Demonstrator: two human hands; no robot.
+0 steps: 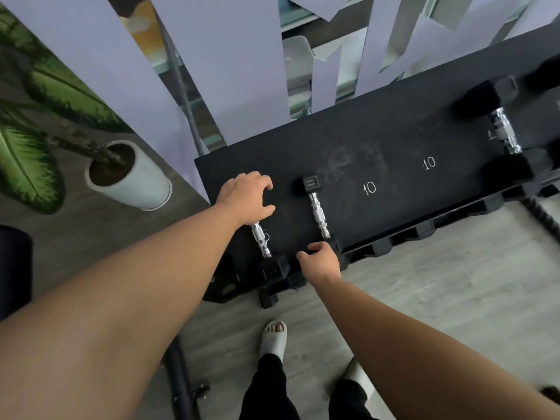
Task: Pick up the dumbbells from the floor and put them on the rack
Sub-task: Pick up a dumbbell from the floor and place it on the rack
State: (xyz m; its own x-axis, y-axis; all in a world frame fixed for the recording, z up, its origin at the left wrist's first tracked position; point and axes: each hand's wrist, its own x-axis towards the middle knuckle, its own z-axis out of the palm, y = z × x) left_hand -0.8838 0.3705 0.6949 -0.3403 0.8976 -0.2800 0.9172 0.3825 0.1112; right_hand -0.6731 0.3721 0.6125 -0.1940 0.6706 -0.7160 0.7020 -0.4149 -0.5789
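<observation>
Two small black dumbbells with chrome handles lie side by side at the left end of the black rack shelf (363,140). My left hand (247,195) covers the far head of the left dumbbell (261,239), fingers curled over it. My right hand (321,262) grips the near head of the right dumbbell (318,213). A bigger dumbbell (504,131) rests at the right end of the shelf. White "10" marks are painted on the shelf between them.
A white pot (136,180) with a green plant stands on the floor left of the rack. Grey panels and glass rise behind the rack. My feet in pale slippers (274,338) stand on light wood floor. A dark bar (181,386) lies at lower left.
</observation>
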